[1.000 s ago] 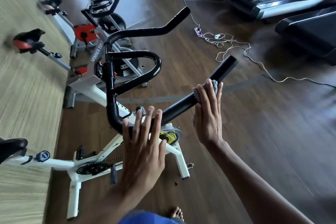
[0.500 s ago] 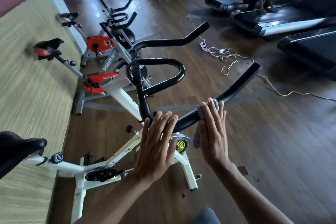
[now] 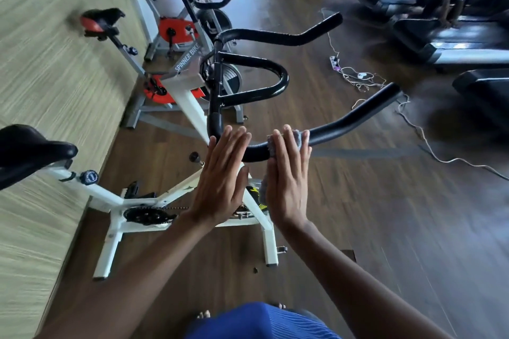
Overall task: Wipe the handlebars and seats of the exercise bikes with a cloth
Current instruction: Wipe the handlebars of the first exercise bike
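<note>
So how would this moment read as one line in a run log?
phase: wiping handlebar | right hand: straight fingers press grey cloth on bar | left hand: fingers straight, beside it

At the centre of the frame, the right hand [image 3: 289, 181] presses a grey cloth [image 3: 299, 136] against the black handlebar [image 3: 358, 115] of a white exercise bike [image 3: 110, 195], fingers straight. The left hand [image 3: 220, 181] is just beside it, fingers straight over the bar's bend. The bike's black seat [image 3: 27, 146] sits at the left edge. A second bike [image 3: 187, 60] stands at upper left, treadmills [image 3: 454, 44] at upper right, and a cable [image 3: 424, 136] trails across the wooden floor [image 3: 385, 228].
</note>
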Demonstrator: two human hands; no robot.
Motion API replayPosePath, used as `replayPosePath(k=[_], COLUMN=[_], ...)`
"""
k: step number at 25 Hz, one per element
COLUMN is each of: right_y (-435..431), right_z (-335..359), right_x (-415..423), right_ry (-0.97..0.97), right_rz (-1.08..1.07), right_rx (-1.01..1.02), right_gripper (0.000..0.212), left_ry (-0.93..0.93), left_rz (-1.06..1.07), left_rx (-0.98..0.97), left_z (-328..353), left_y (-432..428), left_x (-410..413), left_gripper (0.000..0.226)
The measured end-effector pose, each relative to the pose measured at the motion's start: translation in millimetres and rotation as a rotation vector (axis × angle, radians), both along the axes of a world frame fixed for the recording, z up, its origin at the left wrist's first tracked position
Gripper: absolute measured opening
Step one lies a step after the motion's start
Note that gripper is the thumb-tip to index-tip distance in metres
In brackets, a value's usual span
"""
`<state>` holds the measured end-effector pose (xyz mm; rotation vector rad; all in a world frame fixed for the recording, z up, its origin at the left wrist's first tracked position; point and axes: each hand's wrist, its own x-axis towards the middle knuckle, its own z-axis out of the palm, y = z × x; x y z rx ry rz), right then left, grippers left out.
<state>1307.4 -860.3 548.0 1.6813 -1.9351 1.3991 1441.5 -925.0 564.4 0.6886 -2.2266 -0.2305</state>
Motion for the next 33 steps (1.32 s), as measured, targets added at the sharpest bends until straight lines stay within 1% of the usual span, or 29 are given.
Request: replayPosePath(k=[2,4,6,8,10,12,14,15,18,20,22,24,26,29,33], right_y=[-3,-2,5,14,21,27,31,31,20,7,-2,-5,-6,-7,-10], right_z=[0,0,5,11,17,24,27,28,31,33,32,28,27,27,26], right_x=[20,37,42,33,20,5,-13,-23,-43,-46,-47,-47,-45,-41,-32], right_ry=[0.004,0.004,0.006,0.025,0.022,-0.011,-0.049,-0.063,-0.082,-0.062,-0.016,0.051,0.075,0.047,0.058], right_rz=[0.001,-0.001,0.022,0.083,0.186,0.319,0.412,0.412,0.284,0.222,0.185,0.151,0.123,0.091,0.037], right_rx=[0.041,0.072,0.151,0.248,0.3,0.308,0.271,0.233,0.145,0.136,0.129,0.106,0.086,0.064,0.02], right_gripper=[0.044,0.052,0.055,0.059,0.063,0.063,0.061,0.059,0.049,0.042,0.04,0.039,0.039,0.038,0.035], left_ry=[0.1,0.228,0.301,0.342,0.366,0.371,0.346,0.312,0.177,0.175,0.213,0.227,0.224,0.234,0.249], left_rz=[-0.04,-0.053,-0.082,-0.123,-0.106,-0.054,0.007,0.061,0.318,0.422,0.468,0.488,0.475,0.404,0.31], left_rx=[0.087,0.16,0.168,0.177,0.217,0.226,0.17,0.123,-0.007,-0.039,-0.074,-0.148,-0.216,-0.248,-0.268], left_z=[4,9,14,15,11,5,-5,-9,-16,-17,-20,-26,-29,-32,-34], left_y=[4,13,30,50,64,69,69,68,65,62,53,43,34,27,12], left_x=[4,7,5,-5,-17,-28,-35,-39,-52,-65,-76,-78,-75,-70,-56], left_gripper=[0.052,0.048,0.046,0.046,0.048,0.049,0.049,0.049,0.049,0.049,0.048,0.047,0.047,0.049,0.046])
